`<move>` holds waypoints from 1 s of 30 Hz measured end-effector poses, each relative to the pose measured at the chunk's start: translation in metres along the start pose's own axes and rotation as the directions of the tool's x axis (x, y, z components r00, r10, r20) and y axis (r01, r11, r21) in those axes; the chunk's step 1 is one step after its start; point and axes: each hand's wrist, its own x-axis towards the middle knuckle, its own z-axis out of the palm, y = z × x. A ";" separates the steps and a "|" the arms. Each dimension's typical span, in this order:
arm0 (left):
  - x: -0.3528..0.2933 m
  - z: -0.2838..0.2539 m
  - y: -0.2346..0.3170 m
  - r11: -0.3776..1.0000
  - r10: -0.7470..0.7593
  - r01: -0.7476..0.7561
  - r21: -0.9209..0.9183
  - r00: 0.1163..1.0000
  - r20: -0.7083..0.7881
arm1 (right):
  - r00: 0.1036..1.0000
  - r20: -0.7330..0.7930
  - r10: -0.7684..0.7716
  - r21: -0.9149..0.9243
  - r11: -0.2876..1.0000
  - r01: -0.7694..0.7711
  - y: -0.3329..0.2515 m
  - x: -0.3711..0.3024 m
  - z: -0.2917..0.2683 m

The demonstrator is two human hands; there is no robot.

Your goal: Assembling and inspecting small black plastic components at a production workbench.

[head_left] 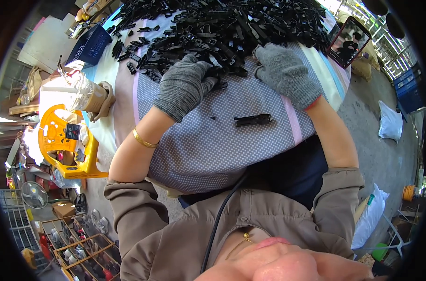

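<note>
A large heap of black strap pieces with buckles [222, 33] covers the far part of the cloth-covered table [194, 154]. Both hands wear grey knitted gloves. At the near edge of the heap, my left hand [185, 86] has its fingers curled round a black strap piece [214, 71], part of which they hide. My right hand [288, 75] rests at the heap's right edge, thumb and forefinger apart, with no piece visible between them. One separate black strap piece [253, 120] lies on the cloth in front of my hands, and a tiny black scrap [213, 118] lies left of it.
A phone [348, 42] stands at the table's right edge. A blue basket [88, 44] is at the far left. Beside the table's left side are a yellow chair [58, 136] and a carton [93, 96]. White sacks [390, 122] lie on the floor to the right.
</note>
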 end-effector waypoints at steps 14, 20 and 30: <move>-0.014 -0.008 0.038 0.328 0.083 0.369 -0.870 0.906 0.415 | 0.990 -0.125 -0.069 0.078 0.994 0.079 0.012 -0.044 -0.015; -0.011 -0.002 0.039 0.531 0.176 0.292 -0.795 0.880 0.441 | 0.999 -0.028 -0.029 0.321 0.946 0.037 0.009 -0.037 -0.021; -0.013 0.004 0.043 0.347 0.094 0.304 -0.887 0.930 0.356 | 0.926 0.342 0.159 0.939 -0.025 -0.342 -0.015 -0.032 -0.024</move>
